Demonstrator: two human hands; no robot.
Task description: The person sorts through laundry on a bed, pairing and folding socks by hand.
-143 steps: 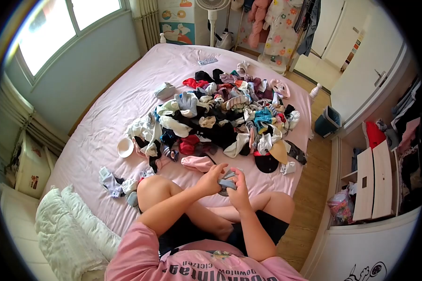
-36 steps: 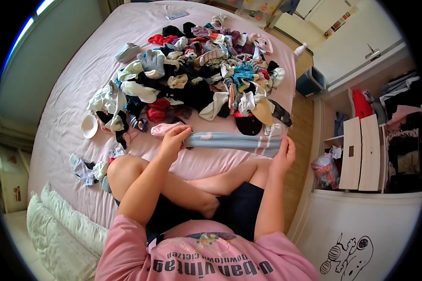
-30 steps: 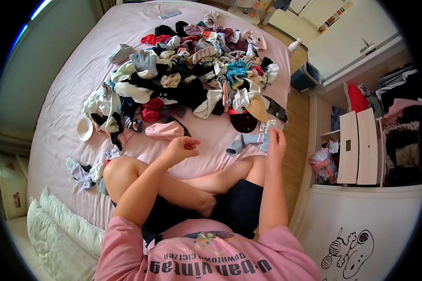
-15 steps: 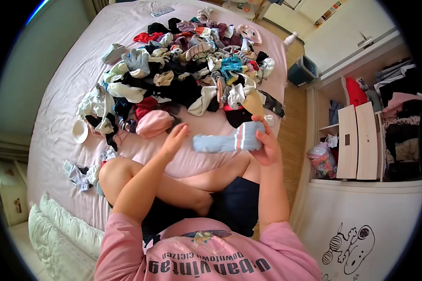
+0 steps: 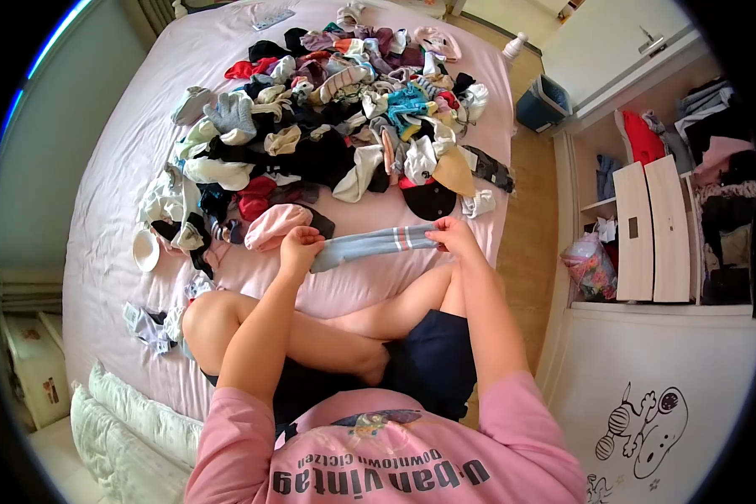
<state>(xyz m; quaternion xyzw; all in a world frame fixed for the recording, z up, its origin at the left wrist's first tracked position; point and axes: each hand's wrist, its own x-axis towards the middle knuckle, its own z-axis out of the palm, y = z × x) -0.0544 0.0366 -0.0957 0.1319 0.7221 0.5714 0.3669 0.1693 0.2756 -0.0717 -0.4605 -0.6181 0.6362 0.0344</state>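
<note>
A light blue-grey sock [image 5: 370, 246] with white and red stripes is stretched level between my two hands, above the bed near my crossed legs. My left hand [image 5: 301, 249] pinches its plain end. The striped end is gripped in the fingers of my right hand [image 5: 451, 238]. Just beyond my left hand lies a pink cloth piece [image 5: 277, 226] with something dark beside it. Further out spreads a large mixed heap of socks and small clothes [image 5: 311, 155], with a grey glove [image 5: 232, 116] on its left part and a black cap [image 5: 429, 201] at its near right edge.
A white bowl [image 5: 145, 250] sits left of the heap on the pink bedsheet [image 5: 118, 193]. Small light cloths [image 5: 149, 328] lie by my left knee. Pillows [image 5: 126, 428] are at the lower left. To the right are a bin [image 5: 543, 104] and an open wardrobe with drawers [image 5: 632, 231].
Half a second ago only my right hand held the sock, with my left hand free beside it. Now my left hand has taken the other end and the sock is pulled straight.
</note>
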